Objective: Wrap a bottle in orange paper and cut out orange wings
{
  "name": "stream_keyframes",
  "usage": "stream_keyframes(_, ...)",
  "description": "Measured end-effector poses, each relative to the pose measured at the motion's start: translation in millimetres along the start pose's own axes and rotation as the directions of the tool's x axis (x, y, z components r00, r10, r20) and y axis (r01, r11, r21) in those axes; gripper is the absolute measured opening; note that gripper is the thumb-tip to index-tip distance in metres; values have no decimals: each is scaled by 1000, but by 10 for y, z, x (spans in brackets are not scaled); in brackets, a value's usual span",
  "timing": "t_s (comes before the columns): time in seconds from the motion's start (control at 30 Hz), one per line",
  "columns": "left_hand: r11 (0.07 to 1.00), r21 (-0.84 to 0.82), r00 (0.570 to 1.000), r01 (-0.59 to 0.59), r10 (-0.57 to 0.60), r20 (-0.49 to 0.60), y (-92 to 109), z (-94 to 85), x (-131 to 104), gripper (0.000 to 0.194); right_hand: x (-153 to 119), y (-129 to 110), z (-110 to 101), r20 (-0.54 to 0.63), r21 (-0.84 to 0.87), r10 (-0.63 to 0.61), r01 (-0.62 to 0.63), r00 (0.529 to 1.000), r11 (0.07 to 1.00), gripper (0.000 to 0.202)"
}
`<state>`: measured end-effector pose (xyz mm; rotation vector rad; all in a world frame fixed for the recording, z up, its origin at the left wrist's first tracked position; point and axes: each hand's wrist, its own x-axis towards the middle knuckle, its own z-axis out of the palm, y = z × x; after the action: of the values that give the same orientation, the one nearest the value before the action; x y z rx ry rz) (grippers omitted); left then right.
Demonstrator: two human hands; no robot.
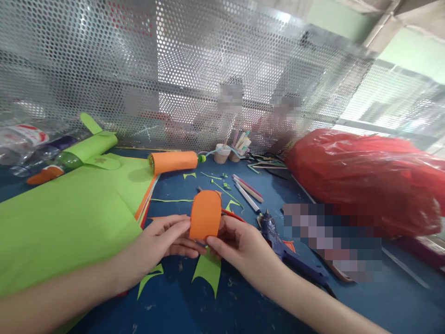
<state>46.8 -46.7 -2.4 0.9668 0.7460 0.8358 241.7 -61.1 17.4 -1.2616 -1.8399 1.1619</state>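
Between my two hands an orange paper piece (206, 215) with a rounded top is held up above the blue table. My left hand (170, 236) has its thumb and fingers on the left edge of the piece. My right hand (239, 239) pinches its lower right corner, thumb in front. Just below lies a green paper scrap (208, 271) with curved cuts, and a thinner green scrap (149, 279) is near my left wrist. To the right of my right hand rests a dark blue glue gun (285, 248). Behind the piece, a red-handled tool is partly hidden.
Green sheets (79, 218) are stacked at left. An orange-wrapped bottle (175, 161) and a green-wrapped bottle (90, 148) lie at the back. Pens (247, 197), two cups (222, 153) and a large red plastic bag (368, 178) stand or lie beyond, before a perforated metal screen (215, 60).
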Motion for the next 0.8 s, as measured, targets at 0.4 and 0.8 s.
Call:
stream_keyframes(0.4,965,261,993,-1,33,-117,134,97,-7,35,-29,-3,7,-70,132,-116,125,991,983,36)
stream_keyframes(0.8,954,256,984,-159,174,-36,46,-9,56,21,-44,-35,-20,-21,-123,-114,110,993,986,18)
